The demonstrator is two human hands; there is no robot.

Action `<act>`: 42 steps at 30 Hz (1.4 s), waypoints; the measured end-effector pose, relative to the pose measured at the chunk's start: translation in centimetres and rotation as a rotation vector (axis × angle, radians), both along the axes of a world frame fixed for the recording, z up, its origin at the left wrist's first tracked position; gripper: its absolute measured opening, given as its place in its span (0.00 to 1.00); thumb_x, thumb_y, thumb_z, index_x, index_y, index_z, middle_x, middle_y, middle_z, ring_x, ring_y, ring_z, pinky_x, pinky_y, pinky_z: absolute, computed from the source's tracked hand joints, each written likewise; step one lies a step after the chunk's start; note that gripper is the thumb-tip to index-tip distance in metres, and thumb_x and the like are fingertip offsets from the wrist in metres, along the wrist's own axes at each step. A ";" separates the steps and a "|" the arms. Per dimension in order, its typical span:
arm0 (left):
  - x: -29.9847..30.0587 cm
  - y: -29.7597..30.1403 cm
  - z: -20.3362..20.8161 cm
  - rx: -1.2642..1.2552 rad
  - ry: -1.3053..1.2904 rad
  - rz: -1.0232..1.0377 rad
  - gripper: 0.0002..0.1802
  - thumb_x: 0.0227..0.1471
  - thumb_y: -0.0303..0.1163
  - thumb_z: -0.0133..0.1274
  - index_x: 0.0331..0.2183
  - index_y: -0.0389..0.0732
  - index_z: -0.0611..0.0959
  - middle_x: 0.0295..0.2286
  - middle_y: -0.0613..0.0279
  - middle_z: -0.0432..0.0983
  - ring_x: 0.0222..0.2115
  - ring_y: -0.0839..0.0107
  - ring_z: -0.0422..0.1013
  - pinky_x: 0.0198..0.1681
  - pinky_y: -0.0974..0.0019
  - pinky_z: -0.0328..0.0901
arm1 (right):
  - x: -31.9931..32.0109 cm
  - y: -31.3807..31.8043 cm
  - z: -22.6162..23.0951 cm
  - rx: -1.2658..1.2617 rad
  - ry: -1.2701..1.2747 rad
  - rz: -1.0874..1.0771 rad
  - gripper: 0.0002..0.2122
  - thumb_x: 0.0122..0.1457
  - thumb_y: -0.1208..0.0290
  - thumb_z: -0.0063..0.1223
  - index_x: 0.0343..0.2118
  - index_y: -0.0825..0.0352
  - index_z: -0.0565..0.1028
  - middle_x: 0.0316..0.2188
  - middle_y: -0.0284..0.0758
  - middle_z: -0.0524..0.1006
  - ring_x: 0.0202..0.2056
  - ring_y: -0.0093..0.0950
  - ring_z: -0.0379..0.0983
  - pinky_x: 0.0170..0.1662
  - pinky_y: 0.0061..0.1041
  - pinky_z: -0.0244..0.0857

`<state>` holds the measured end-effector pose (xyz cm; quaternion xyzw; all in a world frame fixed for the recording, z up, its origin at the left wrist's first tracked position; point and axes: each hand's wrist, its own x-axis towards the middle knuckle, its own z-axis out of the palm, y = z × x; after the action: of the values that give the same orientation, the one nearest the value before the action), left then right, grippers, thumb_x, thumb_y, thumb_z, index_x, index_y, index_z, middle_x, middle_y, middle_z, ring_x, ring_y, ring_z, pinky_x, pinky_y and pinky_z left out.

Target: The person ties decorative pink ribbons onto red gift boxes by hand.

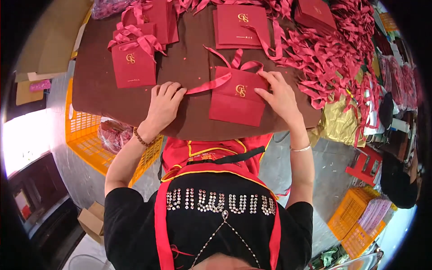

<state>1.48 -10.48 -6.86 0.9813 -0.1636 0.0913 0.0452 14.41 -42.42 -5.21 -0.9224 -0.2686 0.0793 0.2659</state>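
Observation:
On the brown-covered table lies a small dark-red paper bag (225, 104) with a gold emblem, a fold line across its middle and red ribbon at its top. My right hand (280, 94) grips its upper right edge, thumb on the front. A loose red ribbon (209, 85) stretches leftward from the bag to my left hand (166, 104), whose bent fingers close on its end just above the table. Left of that hand lies another red bag (133, 69) with a ribbon bow. Beyond the bag I hold is a stack of red bags (241, 28).
A big heap of red ribbons (335, 54) covers the table's right side, beside more bags (315, 15) at the far right. An orange crate (87, 139) with a plastic-wrapped bundle (116, 135) stands below left. Gold wrapping (338, 118) hangs by the right edge.

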 end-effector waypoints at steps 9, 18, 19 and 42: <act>0.3 -1.9 5.1 -1.285 0.697 0.425 0.13 0.54 0.23 0.42 0.43 0.36 0.72 0.21 0.57 0.73 0.22 0.72 0.69 0.27 0.71 0.63 | -1.0 0.1 -0.8 0.139 0.040 -0.085 0.20 0.45 0.70 0.62 0.43 0.64 0.71 0.36 0.35 0.68 0.25 0.29 0.69 0.32 0.29 0.65; 4.2 -3.5 7.9 -2.155 0.495 -0.163 0.19 0.52 0.23 0.44 0.47 0.30 0.71 0.39 0.45 0.73 0.36 0.63 0.72 0.44 0.63 0.66 | -0.5 0.0 -1.1 0.152 0.056 -0.042 0.18 0.41 0.70 0.65 0.34 0.66 0.68 0.32 0.35 0.67 0.28 0.31 0.68 0.33 0.30 0.64; 4.8 -3.0 7.7 -2.089 0.469 -0.188 0.18 0.54 0.24 0.45 0.47 0.30 0.71 0.40 0.47 0.72 0.35 0.65 0.72 0.44 0.64 0.65 | -0.4 0.1 -1.1 0.154 0.053 -0.047 0.18 0.41 0.70 0.65 0.34 0.66 0.68 0.32 0.35 0.67 0.28 0.31 0.68 0.33 0.30 0.64; 5.0 -12.9 0.9 -0.598 0.126 0.138 0.09 0.50 0.35 0.52 0.28 0.41 0.81 0.22 0.56 0.75 0.26 0.58 0.72 0.31 0.59 0.66 | -0.8 -0.1 -0.7 0.345 0.524 -0.105 0.14 0.43 0.71 0.63 0.33 0.70 0.73 0.30 0.36 0.70 0.32 0.28 0.68 0.36 0.27 0.63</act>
<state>6.51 -23.38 -5.99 0.9369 -0.0593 0.0771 0.3358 13.64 -42.51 -5.92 -0.8244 -0.1525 0.2537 0.4825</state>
